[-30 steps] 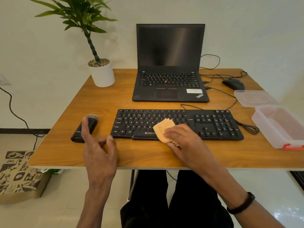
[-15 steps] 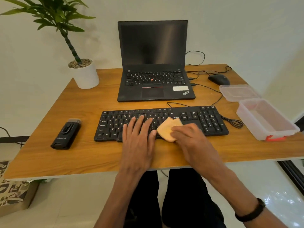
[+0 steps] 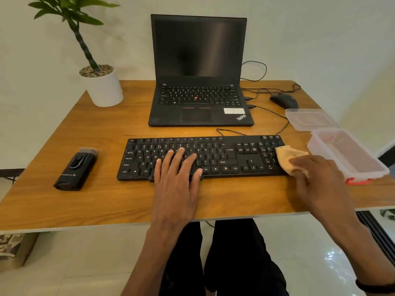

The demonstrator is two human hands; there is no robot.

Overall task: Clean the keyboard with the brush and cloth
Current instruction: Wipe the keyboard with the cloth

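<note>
orange cloth [image 3: 287,160] is bunched in the right hand [image 3: 318,180], fingers curled round it, wiping the numpad end of the black keyboard [image 3: 226,155] mid-desk. left hand [image 3: 178,169] is lying flat, fingers straight, on the letter keys, pinning the board. looks like the cloth step; brush [image 3: 78,169] is lying untouched, well left. next: probably sweeping the cloth back left, left hand lifting clear.

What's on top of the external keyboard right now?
On the keyboard: the left hand flat on the letter keys, and the orange cloth, held by the right hand, at its right end. Keys beneath both are hidden.
</note>
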